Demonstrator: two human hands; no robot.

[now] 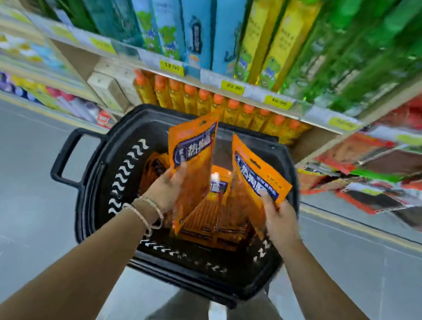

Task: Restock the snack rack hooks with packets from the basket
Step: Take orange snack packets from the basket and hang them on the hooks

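the left packet [192,148], orange with a blue label, was held upright above the basket [183,276]. it was pinched at its lower part by the left hand [166,190], with the thumb laid across its front, and it was turned nearly edge-on and slightly tilted. the right packet [258,173], of the same kind, was gripped at its lower corner by the right hand [280,218], its printed face turned up and to the left. the two packets were kept apart, with a gap between them, and a hang hole could be made out near the top of each. beneath them, more packets [211,216] of the same orange kind were piled inside the black basket, whose side handle [64,153] was seen at the left. thin bracelets [147,210] were worn on the left wrist. grey floor [3,179] was seen to either side of the basket. just behind it, a row of orange-capped bottles [214,104] was ranged on the low shelf, under yellow price tags [172,67] and tall bottles [195,16] in blue, yellow and green. at the right, red and orange goods [371,171] were blurred and could not be told apart.
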